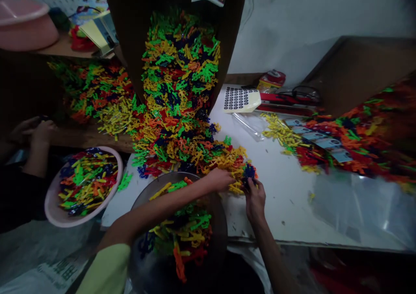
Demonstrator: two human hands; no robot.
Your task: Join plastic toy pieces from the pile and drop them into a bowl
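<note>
My right hand (255, 197) has its fingers closed around a dark blue plastic toy piece (248, 171) at the right end of the heap. Just left of it, my left hand (220, 180) reaches across with its fingers drawn together at the orange-yellow toy pieces (227, 159). Whatever lies in those fingers is hidden. Beneath my left forearm stands a wide metal bowl (222, 229), with a mix of green, yellow, orange and blue toy pieces (198, 224) inside. Behind the hands, a large many-coloured heap of toy pieces (182, 99) spills out of a dark box onto the white table (276, 211).
At left, a co-worker's hands (40, 131) are near a pink basin (52, 203) of toy pieces. To the right lie a sticker sheet (242, 100), printed cards (325, 140), clear plastic bags (367, 203) and a second heap (367, 134). Another pink basin (29, 25) rests on the shelf.
</note>
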